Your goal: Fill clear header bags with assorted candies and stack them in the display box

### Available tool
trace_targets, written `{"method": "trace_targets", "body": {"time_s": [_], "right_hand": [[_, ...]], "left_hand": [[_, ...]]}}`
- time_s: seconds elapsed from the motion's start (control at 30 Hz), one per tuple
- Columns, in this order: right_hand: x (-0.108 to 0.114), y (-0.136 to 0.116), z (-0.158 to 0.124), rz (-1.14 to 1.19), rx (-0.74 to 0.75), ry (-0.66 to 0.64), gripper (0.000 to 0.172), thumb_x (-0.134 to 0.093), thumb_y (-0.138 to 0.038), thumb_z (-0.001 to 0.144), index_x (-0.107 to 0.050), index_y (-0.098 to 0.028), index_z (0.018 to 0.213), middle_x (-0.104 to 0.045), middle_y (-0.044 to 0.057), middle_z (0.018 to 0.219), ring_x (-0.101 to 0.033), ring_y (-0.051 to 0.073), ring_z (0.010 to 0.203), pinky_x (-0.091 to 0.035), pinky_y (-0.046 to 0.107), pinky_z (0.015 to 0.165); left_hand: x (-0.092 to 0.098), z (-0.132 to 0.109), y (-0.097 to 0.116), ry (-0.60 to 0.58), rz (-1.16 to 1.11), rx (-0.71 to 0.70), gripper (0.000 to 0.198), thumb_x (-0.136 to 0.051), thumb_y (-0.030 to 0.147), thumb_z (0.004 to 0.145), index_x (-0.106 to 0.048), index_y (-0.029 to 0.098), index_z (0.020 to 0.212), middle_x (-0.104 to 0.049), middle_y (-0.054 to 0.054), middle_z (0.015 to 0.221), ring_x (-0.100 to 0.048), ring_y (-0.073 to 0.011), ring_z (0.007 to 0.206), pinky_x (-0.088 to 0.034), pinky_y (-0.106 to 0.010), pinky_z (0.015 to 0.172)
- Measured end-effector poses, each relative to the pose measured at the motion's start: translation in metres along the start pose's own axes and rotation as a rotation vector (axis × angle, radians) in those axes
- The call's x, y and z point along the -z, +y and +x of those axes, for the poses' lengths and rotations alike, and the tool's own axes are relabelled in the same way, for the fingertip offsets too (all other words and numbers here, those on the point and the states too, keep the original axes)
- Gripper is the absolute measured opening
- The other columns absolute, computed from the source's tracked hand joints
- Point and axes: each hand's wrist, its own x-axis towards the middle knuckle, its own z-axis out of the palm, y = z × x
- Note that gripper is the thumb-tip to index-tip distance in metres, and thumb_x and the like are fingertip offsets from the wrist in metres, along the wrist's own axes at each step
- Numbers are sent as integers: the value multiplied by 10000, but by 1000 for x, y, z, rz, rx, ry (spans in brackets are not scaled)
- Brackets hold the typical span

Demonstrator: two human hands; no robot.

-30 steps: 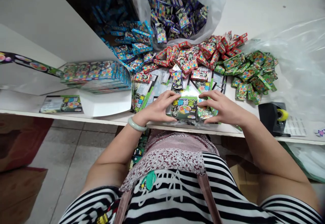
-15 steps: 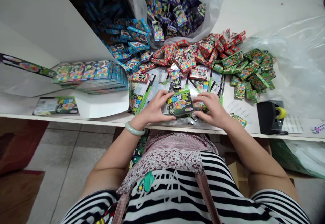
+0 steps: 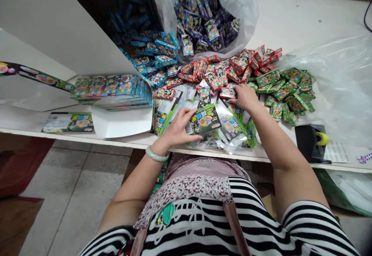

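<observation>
My left hand (image 3: 181, 130) grips the left end of a black printed candy packet (image 3: 205, 119) with a green edge, thumb along its near side. My right hand (image 3: 245, 97) is at the front of the red box heap, fingers and thumb closed around the right end of a small red candy box (image 3: 227, 91). Between the hands stands a small purple box (image 3: 205, 95). Clear bags with black-and-green printed cards (image 3: 232, 128) lie under and beside the packet, partly overlapping.
Heaps of red boxes (image 3: 215, 78), green boxes (image 3: 290, 89) and blue boxes (image 3: 165, 50) lie behind. Purple boxes (image 3: 213, 29) fill a clear plastic bag (image 3: 250, 19). At left, a white carton (image 3: 124, 126) holds stacked packs (image 3: 110, 87). A black tape dispenser (image 3: 309, 141) stands right.
My right hand has let go of the packet's right end and moved up and right to the red box. The left hand keeps the packet. The whole view has shifted slightly.
</observation>
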Motion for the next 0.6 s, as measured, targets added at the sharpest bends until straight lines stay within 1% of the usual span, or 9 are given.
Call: {"method": "trace_targets", "body": {"time_s": [0.1, 0.17, 0.23, 0.3, 0.37, 0.4, 0.5, 0.57, 0.6], "right_hand": [[5, 0, -15, 63, 16, 139, 510, -720, -403, 815, -669, -113, 1231, -622, 206, 1235, -543, 370, 1145, -430, 496, 1000], [9, 4, -29, 166, 17, 183, 419, -626, -440, 877, -700, -131, 1151, -663, 168, 1121, -571, 345, 1106, -442, 473, 990], [12, 7, -43, 325, -43, 104, 382, -511, -464, 932, -716, -151, 1009, -682, 111, 920, -626, 303, 970, -488, 432, 897], [11, 7, -56, 514, -184, -23, 352, -467, -443, 945, -680, -166, 984, -658, 56, 768, -651, 245, 774, -517, 373, 740], [10, 6, -69, 635, -314, -96, 300, -526, -422, 917, -625, -178, 1062, -660, 28, 746, -639, 202, 644, -507, 329, 627], [10, 6, -75, 632, -339, -102, 309, -576, -421, 893, -603, -183, 1087, -673, 32, 771, -639, 197, 635, -506, 324, 613], [18, 8, -87, 417, -251, -67, 360, -673, -460, 834, -611, -185, 1059, -708, 104, 929, -675, 255, 798, -538, 393, 724], [25, 14, -87, 281, -68, -57, 444, -720, -480, 799, -633, -185, 1119, -692, 161, 1133, -655, 332, 1043, -528, 480, 883], [29, 17, -85, 246, 49, -78, 524, -752, -480, 772, -626, -195, 1193, -649, 171, 1269, -601, 365, 1186, -497, 521, 971]], "left_hand": [[1, -3, -9, 23, 8, 3, 970, -788, 630, 710, -379, 251, 1504, -467, -117, 1268, -513, -334, 1214, -447, -529, 1095], [1, -4, -14, 37, 18, -8, 972, -771, 646, 722, -363, 253, 1511, -460, -121, 1275, -512, -336, 1217, -443, -533, 1097], [1, -3, -15, 39, 26, -17, 978, -763, 655, 726, -348, 259, 1518, -452, -124, 1288, -510, -338, 1223, -443, -538, 1097], [-1, -1, -14, 30, 37, -20, 974, -763, 650, 730, -343, 268, 1521, -455, -121, 1284, -517, -338, 1213, -453, -539, 1086], [-2, 0, -12, 20, 43, -26, 967, -759, 644, 737, -341, 268, 1524, -466, -118, 1267, -529, -338, 1194, -469, -537, 1067], [-3, 0, -11, 14, 44, -27, 963, -755, 643, 742, -341, 267, 1526, -471, -117, 1259, -534, -338, 1188, -474, -536, 1061], [-3, -3, -11, 9, 52, -22, 966, -753, 649, 742, -344, 262, 1526, -468, -120, 1263, -529, -344, 1198, -470, -540, 1063], [-2, -6, -12, 16, 59, -14, 966, -758, 648, 738, -349, 261, 1523, -460, -122, 1275, -522, -345, 1210, -461, -542, 1073], [-1, -7, -12, 15, 61, -15, 964, -760, 646, 737, -352, 263, 1522, -460, -122, 1277, -520, -344, 1211, -459, -541, 1075]]}}
